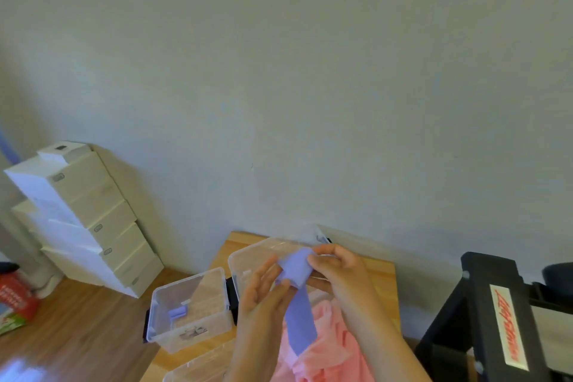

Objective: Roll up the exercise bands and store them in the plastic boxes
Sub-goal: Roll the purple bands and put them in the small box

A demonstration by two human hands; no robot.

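Purple band [294, 270] sits right between my hands. My left grip [263, 291] pinches the lower left of the wound part, thumb on the strip. My right grip [338, 270] curls its fingers round the upper right. Both are closed on the band, held up above the tabletop [383, 285].

The top of the band is wound into a fat, soft roll. Its loose tail hangs flat and straight down in front of the pink bands [328, 350] heaped below.

Behind my hands there's a large clear box [248, 253], near the tabletop's far edge by the wall. Left of it is a smaller clear box [192, 335] at the tabletop's left edge, with one small purple roll [177, 312] lying inside. A third clear box [198, 366] peeks in at the bottom. A black stand [496, 319] crowds the right side.
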